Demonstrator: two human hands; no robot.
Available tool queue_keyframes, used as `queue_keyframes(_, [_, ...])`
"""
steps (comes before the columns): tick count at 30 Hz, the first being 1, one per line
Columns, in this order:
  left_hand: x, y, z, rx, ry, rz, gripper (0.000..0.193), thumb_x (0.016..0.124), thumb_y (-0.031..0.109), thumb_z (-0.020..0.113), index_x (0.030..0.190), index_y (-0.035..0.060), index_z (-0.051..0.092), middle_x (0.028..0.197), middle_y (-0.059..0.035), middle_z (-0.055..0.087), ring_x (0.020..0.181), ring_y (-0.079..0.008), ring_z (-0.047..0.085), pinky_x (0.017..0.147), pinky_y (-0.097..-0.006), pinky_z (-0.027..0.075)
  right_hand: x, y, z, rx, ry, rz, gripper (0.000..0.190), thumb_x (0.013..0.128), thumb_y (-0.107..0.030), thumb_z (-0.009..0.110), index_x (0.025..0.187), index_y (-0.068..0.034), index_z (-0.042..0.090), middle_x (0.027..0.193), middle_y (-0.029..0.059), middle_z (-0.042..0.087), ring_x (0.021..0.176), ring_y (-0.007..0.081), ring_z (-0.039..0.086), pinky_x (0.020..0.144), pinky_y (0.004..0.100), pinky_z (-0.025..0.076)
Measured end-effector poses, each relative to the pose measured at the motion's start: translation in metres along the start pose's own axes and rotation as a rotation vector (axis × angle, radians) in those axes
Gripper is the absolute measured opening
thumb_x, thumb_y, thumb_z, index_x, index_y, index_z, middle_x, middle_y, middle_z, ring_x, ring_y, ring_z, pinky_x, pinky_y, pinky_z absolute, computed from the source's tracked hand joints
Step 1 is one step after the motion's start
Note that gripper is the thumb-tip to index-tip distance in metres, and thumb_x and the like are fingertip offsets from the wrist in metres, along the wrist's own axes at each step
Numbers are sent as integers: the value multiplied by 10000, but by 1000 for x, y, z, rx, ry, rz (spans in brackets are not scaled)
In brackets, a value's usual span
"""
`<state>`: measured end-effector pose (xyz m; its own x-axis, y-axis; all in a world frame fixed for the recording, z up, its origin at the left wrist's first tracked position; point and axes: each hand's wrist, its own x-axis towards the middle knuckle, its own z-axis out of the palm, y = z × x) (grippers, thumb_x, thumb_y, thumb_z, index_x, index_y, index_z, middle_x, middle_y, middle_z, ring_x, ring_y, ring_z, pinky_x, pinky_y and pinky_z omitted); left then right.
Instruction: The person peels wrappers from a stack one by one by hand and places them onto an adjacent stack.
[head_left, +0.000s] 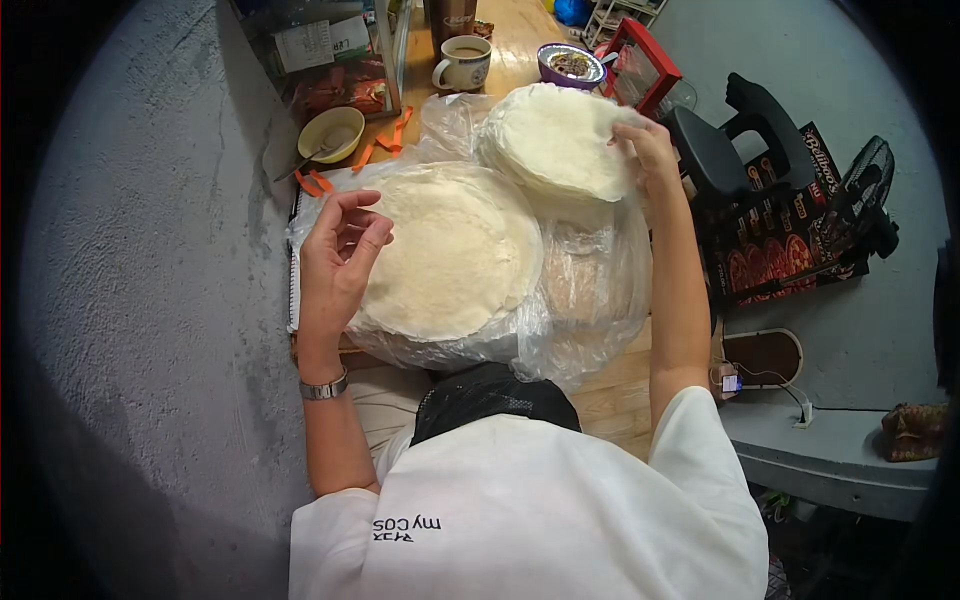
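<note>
Two stacks of thin, round, pale wrapper sheets lie on clear plastic on the table. My left hand (345, 240) hovers at the left edge of the nearer, larger stack (450, 255), fingers curled and apart, with nothing in them. The farther stack (559, 139) sits up and to the right, partly over the plastic. My right hand (645, 146) is at that stack's right edge, thumb and fingertips against or close to the top sheet; whether they pinch it is not clear. Crumpled clear plastic bags (592, 277) lie below it.
A yellow bowl with a spoon (330, 135) and orange strips (386, 141) lie at the back left. Beyond the stacks stand a mug of brown drink (463, 64) and a purple bowl (571, 66). A rough wall (165, 262) borders the left; a black chair-like object (712, 150) is at right.
</note>
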<state>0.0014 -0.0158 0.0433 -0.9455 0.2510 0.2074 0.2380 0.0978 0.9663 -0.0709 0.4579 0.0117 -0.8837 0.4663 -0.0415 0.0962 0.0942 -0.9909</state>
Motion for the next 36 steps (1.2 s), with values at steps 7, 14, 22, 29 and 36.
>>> queue_keyframes(7, [-8,0,-1,87,-63,-50,272,1018,162,708,1217,-18,665,1033,-68,707,940,-132,692,874,-287,568,9,1,23,84,18,-224,168,866,-5,763,1025,47,763,801,45,723,694,99,623,619,247,462])
queue_keyframes(14, [-14,-10,-14,97,3,-53,241,1014,178,709,1153,-18,693,994,-60,729,893,-125,697,834,-275,558,6,-7,26,-638,254,-272,452,803,-268,880,1181,-58,748,1007,72,772,852,249,697,742,389,539])
queue_keyframes(22, [-15,-23,-25,279,70,-93,229,995,188,719,1119,-4,706,1004,-82,747,844,-142,703,767,-296,558,-59,28,54,-1268,-34,-526,672,1028,-663,477,1582,-283,482,1721,124,304,1573,474,229,1199,769,111])
queue_keyframes(29, [-30,-55,-32,652,123,-11,271,972,171,699,1181,3,658,957,-149,721,782,-241,697,724,-373,553,-133,2,106,-919,10,-861,539,988,-439,668,1401,-96,624,1571,153,510,1405,403,476,1149,583,339])
queue_keyframes(36, [-43,-47,-38,537,118,-243,254,972,176,699,1150,8,630,729,-117,681,664,-235,691,654,-370,534,-271,-2,184,-472,-623,-913,278,830,-176,839,1041,-78,687,1123,104,654,961,311,622,862,432,519])
